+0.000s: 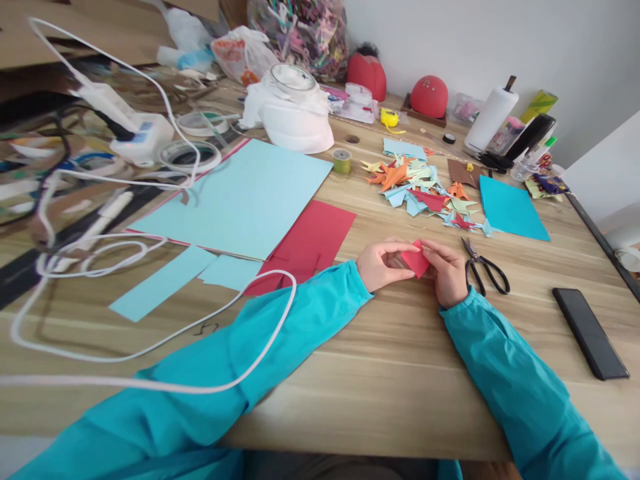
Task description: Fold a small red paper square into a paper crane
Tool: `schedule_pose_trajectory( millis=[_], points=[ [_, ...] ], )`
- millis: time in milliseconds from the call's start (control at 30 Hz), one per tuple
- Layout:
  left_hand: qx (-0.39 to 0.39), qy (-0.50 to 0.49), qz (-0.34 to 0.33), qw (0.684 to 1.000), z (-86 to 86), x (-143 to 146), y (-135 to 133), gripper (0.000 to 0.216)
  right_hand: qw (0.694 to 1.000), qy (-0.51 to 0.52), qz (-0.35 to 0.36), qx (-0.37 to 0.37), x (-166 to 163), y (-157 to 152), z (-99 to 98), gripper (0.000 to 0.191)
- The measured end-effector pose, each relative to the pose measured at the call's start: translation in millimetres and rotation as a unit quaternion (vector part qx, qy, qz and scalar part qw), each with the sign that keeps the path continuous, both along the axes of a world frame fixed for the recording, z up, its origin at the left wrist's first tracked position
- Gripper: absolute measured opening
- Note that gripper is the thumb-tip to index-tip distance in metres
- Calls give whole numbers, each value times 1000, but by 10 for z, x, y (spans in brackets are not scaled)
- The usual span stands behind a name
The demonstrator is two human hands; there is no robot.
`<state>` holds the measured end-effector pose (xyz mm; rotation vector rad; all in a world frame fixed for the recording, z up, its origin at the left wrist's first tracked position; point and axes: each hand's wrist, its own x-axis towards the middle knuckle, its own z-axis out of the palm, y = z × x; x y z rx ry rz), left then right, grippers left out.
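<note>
Between my two hands is a small folded piece of red paper (pixel 416 261). My left hand (pixel 383 265) pinches its left side, and my right hand (pixel 446 270) grips its right edge with thumb and fingers. Black-handled scissors (pixel 487 268) lie just right of my right hand. Beyond my hands sits a pile of folded paper cranes (pixel 425 190) in orange, blue, red, yellow and pale green. Red paper sheets (pixel 325 233) lie to the left of my left hand, partly under a large light blue sheet (pixel 240 197).
A white cable (pixel 265 353) loops across the table and over my left sleeve. Light blue strips (pixel 163 283) lie at left. A black phone (pixel 590 333) rests at right, and a bright blue sheet (pixel 515 208) lies behind the scissors. A green thread spool (pixel 342 162) stands mid-table.
</note>
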<state>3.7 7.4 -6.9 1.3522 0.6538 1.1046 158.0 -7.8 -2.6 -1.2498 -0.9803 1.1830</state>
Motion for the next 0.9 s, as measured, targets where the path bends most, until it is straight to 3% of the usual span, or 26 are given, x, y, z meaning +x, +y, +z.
schedule_pose_trajectory(
  millis=[433,733,900],
  points=[
    [-19,11,31,999,107,-8,-30,29,998,-30,36,32,-1,-13,-3,34],
    [-123,-24,64,990,105,15,-20,28,995,-32,84,46,1,-60,76,25],
    [-166,-66,85,980,88,6,17,25,991,-20,121,61,33,-57,86,30]
  ],
)
